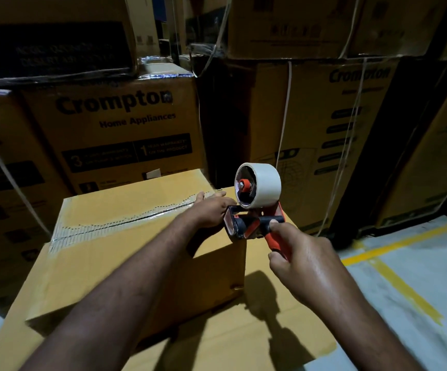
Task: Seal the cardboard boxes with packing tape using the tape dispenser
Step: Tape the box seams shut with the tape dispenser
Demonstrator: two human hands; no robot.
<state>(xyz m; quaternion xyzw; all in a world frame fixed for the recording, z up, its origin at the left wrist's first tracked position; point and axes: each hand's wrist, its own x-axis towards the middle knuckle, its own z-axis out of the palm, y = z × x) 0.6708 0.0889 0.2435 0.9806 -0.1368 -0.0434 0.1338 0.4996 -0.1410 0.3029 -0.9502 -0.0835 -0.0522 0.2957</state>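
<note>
Forearms reach over a lower carton (217,344) as the right grip (297,253) closes fully round the orange handle of the tape dispenser (254,223), poised at the right edge of the upper cardboard box (136,258). The left grip (211,210), fingers straight and holding nothing, presses the lid just beside the dispenser's mouth. Wrinkled tape (126,220) covers the seam; a cleaner pass likely needs the mouth pressed flat and one steady pull. Crompton cartons (115,124) stand stacked behind.
</note>
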